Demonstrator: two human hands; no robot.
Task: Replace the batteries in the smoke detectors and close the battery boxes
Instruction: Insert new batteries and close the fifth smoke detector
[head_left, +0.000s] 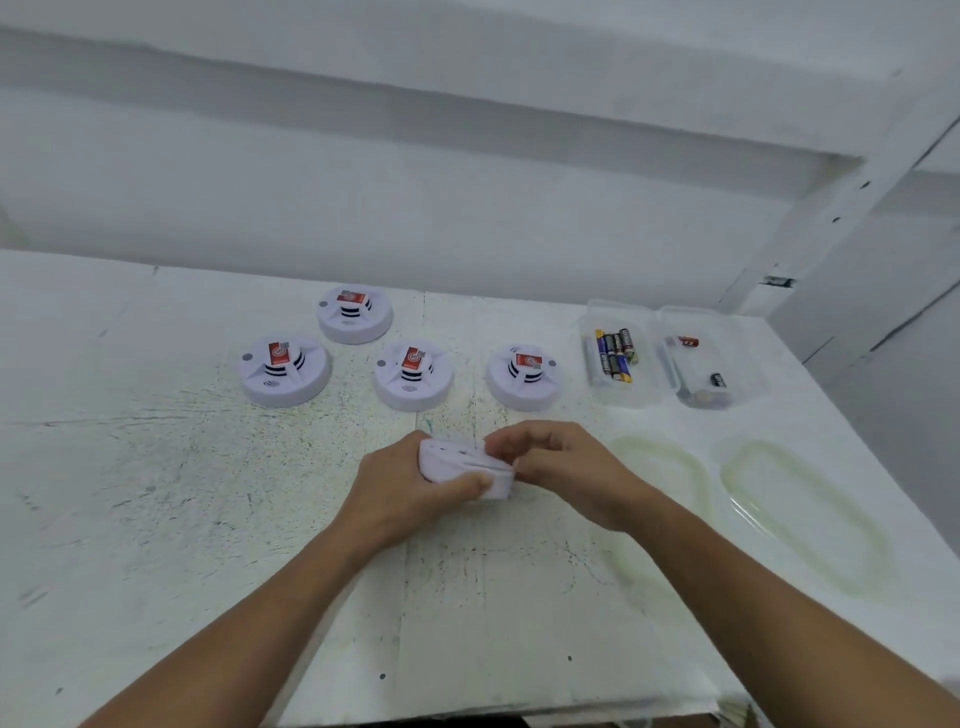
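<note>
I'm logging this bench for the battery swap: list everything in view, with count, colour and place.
white round smoke detectors: four, white with red labels, far half of table
fifth white smoke detector: one, white, held at centre
clear plastic box: one, right of detectors, several dark batteries inside
second clear plastic box: one, far right, few batteries
clear plastic lids: two, near right
white scratched table: one
left hand: grips fifth detector
right hand: fingers curled on it

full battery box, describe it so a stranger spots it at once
On the white table, two clear boxes sit right of the smoke detectors. It is the box nearer the detectors, holding a bundle of batteries; the other box holds few.
</note>
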